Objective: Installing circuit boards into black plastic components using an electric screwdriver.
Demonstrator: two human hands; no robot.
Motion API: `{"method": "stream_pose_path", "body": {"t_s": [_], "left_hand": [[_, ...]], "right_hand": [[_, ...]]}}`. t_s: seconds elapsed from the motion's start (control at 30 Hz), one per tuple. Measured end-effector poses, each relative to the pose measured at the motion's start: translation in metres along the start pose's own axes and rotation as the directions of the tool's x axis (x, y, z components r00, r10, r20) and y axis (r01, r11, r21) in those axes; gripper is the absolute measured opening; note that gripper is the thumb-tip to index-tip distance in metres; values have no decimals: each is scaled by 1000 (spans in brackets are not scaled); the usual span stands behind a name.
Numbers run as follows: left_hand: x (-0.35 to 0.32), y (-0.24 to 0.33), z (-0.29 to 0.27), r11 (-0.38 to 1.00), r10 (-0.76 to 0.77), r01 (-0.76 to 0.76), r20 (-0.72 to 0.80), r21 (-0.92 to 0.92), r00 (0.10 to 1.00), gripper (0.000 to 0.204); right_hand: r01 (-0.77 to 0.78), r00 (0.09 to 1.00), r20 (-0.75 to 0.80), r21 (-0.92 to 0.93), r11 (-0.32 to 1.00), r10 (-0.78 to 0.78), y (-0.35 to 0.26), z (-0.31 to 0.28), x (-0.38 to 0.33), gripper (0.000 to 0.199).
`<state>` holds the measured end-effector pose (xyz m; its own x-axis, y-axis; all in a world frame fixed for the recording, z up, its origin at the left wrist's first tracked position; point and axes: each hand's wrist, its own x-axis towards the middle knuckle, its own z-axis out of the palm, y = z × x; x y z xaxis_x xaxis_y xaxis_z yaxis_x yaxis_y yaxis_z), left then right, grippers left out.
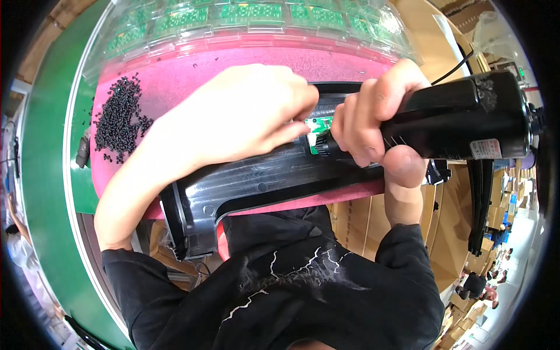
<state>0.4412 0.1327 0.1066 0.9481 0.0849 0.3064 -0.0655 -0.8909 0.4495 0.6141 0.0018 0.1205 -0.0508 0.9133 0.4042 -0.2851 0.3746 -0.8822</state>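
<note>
A long black plastic housing (256, 182) lies across the pink mat, its near edge reaching over my lap. Set in its middle is a small green circuit board (318, 124), partly covered by my hands. My right hand (373, 116) is wrapped around a black electric screwdriver (449, 119), held nearly level with its tip end pointing left at the board. Whether the tip touches a screw is hidden. My left hand (256, 111) is over the housing, fingers curled together beside the board; what they pinch, if anything, does not show.
Small black screws (119, 122) form a pile at the left of the pink mat (175, 73). Clear trays (245, 26) of green circuit boards stand along the far side. A cable (455, 70) runs behind the screwdriver. Cardboard boxes (449, 233) are at the right.
</note>
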Motion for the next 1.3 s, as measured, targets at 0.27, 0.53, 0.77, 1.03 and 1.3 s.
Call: {"method": "stream_pose_path", "body": {"t_s": [0.27,0.53,0.77,1.03,1.3], "left_hand": [[1,-3,18,985,112,-118,56,127,992,18],[7,5,16,993,80,-87,-93,-75,992,16],[12,9,15,981,14,-34,-104,-189,995,24],[9,-3,12,999,-43,42,-94,-9,995,16],[10,-3,13,998,-46,43,-80,-37,996,14]], "right_hand": [[187,976,-103,-55,981,-192,-6,2,-4,36],[411,910,-11,173,895,-415,-19,-24,-4,34],[325,927,117,218,920,-356,-34,-51,-9,51],[236,960,145,46,971,-241,-54,-89,-12,66],[257,965,63,3,966,-257,-68,-101,-24,71]]}}
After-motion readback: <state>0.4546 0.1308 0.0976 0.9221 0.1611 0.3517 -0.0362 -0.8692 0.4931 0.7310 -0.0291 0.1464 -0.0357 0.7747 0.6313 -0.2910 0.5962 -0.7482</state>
